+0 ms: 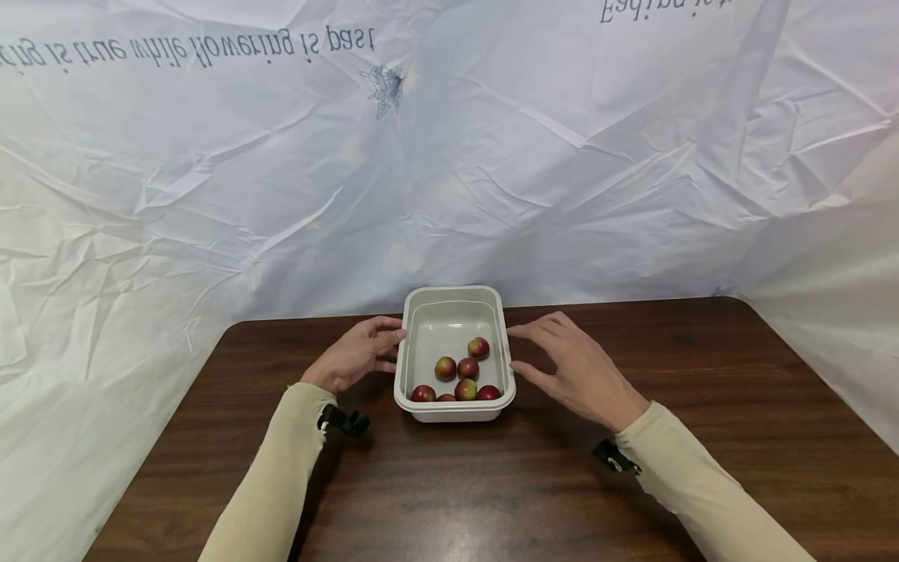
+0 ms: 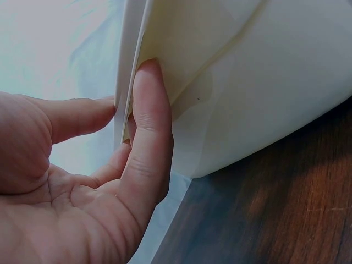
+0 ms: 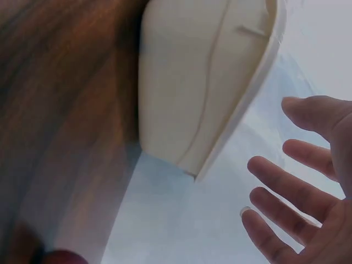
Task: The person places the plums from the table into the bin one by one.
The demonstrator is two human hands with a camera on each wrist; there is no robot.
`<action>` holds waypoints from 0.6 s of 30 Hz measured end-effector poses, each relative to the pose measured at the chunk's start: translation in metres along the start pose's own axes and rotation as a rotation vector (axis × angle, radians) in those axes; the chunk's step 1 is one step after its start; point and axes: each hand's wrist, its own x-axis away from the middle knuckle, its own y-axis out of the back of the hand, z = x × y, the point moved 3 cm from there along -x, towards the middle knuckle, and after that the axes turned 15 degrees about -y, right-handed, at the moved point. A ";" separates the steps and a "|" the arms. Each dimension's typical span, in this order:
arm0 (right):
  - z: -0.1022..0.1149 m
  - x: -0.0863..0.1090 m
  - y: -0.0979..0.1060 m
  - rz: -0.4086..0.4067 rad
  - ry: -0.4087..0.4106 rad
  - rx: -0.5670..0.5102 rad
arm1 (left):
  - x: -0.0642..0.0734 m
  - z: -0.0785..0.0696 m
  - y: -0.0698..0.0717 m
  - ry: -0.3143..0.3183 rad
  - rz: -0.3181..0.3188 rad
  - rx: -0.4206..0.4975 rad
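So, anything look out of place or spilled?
The tray sits upright, fruit inside. Oddly, the lettering on the sheet is flipped top to bottom. A red rounded edge low in the right wrist view may be a stray fruit; I can't tell.

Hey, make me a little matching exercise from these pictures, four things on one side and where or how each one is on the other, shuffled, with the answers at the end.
Column one
1. Left hand
2. Right hand
3. Round fruits
4. Table

Column two
A. Dark brown, underneath the white container
B. Inside the container, red with some yellow-green
C. Pinching the container's rim
D. Fingers spread, beside the container

Right pairs: 1-C, 2-D, 3-B, 4-A
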 end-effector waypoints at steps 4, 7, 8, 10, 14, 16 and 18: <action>-0.005 -0.002 0.006 0.009 -0.020 0.026 | 0.000 -0.001 0.000 0.004 -0.002 0.000; -0.009 -0.002 0.011 0.023 -0.035 0.043 | 0.000 -0.002 0.000 0.007 -0.004 -0.001; -0.009 -0.002 0.012 0.028 -0.038 0.047 | 0.000 -0.002 0.000 0.007 -0.003 -0.001; -0.011 -0.002 0.014 0.040 -0.045 0.056 | 0.000 -0.002 0.000 0.007 -0.003 -0.002; -0.012 -0.002 0.016 0.077 -0.064 0.080 | 0.000 -0.002 0.000 0.006 -0.004 -0.003; -0.013 -0.003 0.016 0.092 -0.073 0.091 | 0.000 -0.002 0.000 0.006 -0.005 -0.003; -0.014 -0.003 0.016 0.100 -0.078 0.099 | 0.000 -0.002 0.000 0.006 -0.005 -0.001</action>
